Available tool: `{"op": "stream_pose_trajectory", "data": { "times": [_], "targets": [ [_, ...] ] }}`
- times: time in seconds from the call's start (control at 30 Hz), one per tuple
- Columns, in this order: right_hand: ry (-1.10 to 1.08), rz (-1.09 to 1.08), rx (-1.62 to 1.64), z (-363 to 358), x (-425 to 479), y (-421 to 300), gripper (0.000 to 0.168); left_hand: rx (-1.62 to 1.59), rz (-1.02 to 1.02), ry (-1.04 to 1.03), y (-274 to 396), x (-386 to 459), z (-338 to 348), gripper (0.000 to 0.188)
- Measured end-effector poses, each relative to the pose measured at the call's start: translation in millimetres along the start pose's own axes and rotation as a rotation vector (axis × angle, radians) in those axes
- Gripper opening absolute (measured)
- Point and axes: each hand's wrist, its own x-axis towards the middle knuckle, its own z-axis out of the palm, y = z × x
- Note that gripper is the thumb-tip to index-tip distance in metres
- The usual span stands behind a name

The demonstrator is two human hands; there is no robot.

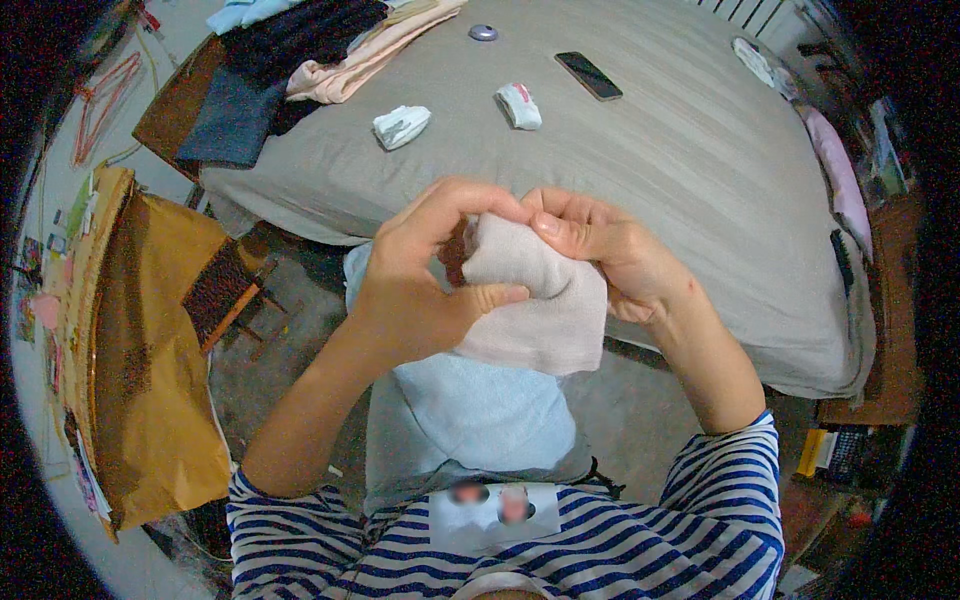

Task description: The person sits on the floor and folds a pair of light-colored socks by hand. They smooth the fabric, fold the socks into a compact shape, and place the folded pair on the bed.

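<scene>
Both hands hold one pale pinkish-white knitted cloth item (536,322), partly rolled or folded over at its top, in front of my chest. My left hand (420,277) curls around its left side, the thumb lying across the fold. With thumb and fingers, my right hand (592,240) pinches its upper right edge; the fingertips of both hands meet above it. A light blue cloth (487,412) lies over my lap below. On the bed beyond are two small folded white bundles, one plain with grey (402,127) and one with a pink mark (519,106).
A bed with a grey-beige striped sheet (675,172) spans the far side, bearing a dark phone (589,75), a small purple round object (483,32) and piled clothes (300,37). At left stand a table with a brown cover (150,360) and a stool (225,292).
</scene>
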Motion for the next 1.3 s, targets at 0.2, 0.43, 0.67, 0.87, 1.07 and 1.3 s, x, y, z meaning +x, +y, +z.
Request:
{"op": "stream_pose_trajectory", "data": {
  "times": [0.2, 0.43, 0.67, 0.87, 1.07, 1.3],
  "targets": [
    [0.220, -0.222, -0.488, 12.4, -5.1, 1.8, 0.038, 0.122, 0.112, 0.035, -1.3, 2.0, -3.6, 0.045],
    [0.323, -0.500, -0.504, 27.1, -6.4, 18.9, 0.045, -0.387, -0.295, 0.199, 6.0, -3.4, 1.0, 0.044],
    [0.276, -0.548, -0.466, 17.3, -2.0, 29.2, 0.043, -0.886, -0.693, 0.141, 13.6, -7.2, -5.6, 0.038],
    [0.297, -0.575, -0.416, 19.5, -0.6, 28.0, 0.043, -1.084, -0.814, 0.058, 16.3, -3.8, 0.7, 0.045],
    [0.336, -0.503, -0.467, 7.0, -4.3, 28.7, 0.043, 0.065, -0.013, 0.199, -1.9, -2.2, 12.8, 0.045],
    [0.342, -0.452, -0.277, 2.7, -2.3, 37.8, 0.045, -0.195, -0.490, 0.075, 19.6, -5.2, 22.9, 0.039]
  ]
}}
